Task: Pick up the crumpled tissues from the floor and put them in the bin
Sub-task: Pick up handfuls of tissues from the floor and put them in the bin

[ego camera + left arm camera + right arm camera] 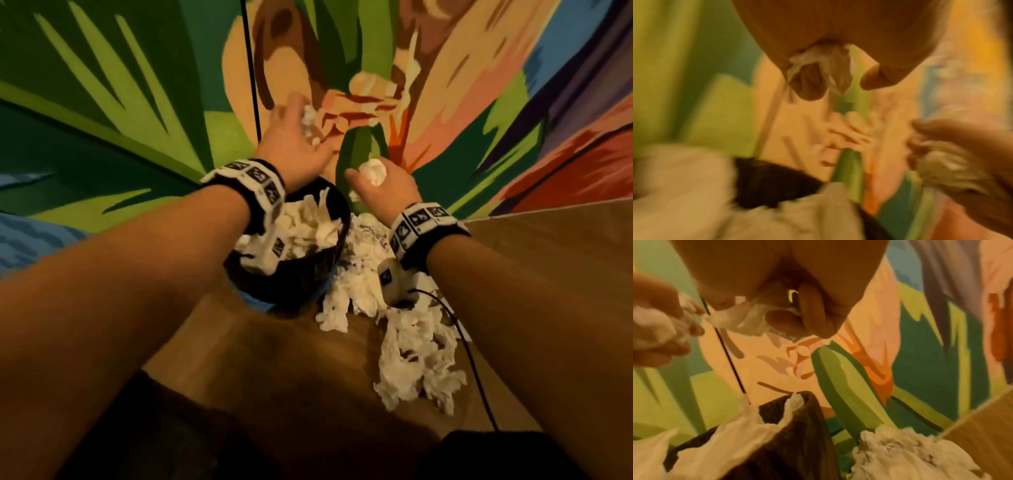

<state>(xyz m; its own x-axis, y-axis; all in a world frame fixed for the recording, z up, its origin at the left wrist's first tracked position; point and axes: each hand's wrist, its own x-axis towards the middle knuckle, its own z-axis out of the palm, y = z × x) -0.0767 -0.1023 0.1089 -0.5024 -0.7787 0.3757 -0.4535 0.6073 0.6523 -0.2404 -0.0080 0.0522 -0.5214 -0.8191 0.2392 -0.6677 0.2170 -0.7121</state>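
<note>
Holding: each hand carries one crumpled tissue above and beyond the bin (294,260), raised off the floor, presumably so both can be dropped in together.
Left hand (294,144): fingers curled loosely around a small wad of tissue (308,120); motion blur hides how tightly. The left wrist view shows the wad (822,65) tucked into the palm with a fingertip over it.
Right hand (383,188): closed around a compact tissue ball (373,171), thumb and fingers wrapped over it; the right wrist view confirms paper (748,321) bulging from between the curled fingers (813,313).
Bin: dark round container standing on the wooden floor (548,260) against the painted wall (102,102), already heaped with white tissue to its rim.
Loose tissues (411,349): a large spread lies on the floor just to the right of the bin, touching its side, running back towards the person.
Other items: a thin black cord (250,68) hangs down the wall behind the bin; a cable (472,363) trails across the loose tissues.
Stage, as judged: carry before release; a good share of the paper is not yet collected.
Risk, as judged: the bin is so full that further wads may roll off; pressing the contents down may be needed.
</note>
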